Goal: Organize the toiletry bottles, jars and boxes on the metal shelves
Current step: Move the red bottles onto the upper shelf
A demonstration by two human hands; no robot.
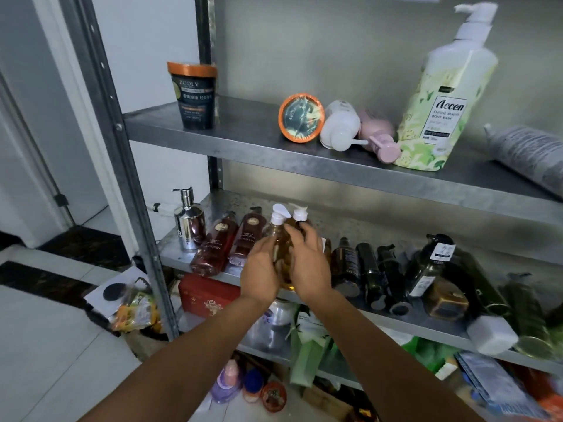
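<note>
A grey wall (335, 41) stands behind the metal shelves (274, 153). At left, a white door frame (70, 102) meets a pale tiled floor (45, 360) crossed by a dark band (39, 277).

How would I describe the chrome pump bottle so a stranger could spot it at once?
On the metal shelves, find the second shelf down, left end. The chrome pump bottle stands beside reddish bottles lying down; it alone is mirror-shiny.

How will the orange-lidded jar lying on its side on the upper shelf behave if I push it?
The jar lies on its round side, so it will probably roll; its upright twin tapers, so likely in a curve. The white pump bottle close beside it may stop it that way.
</note>
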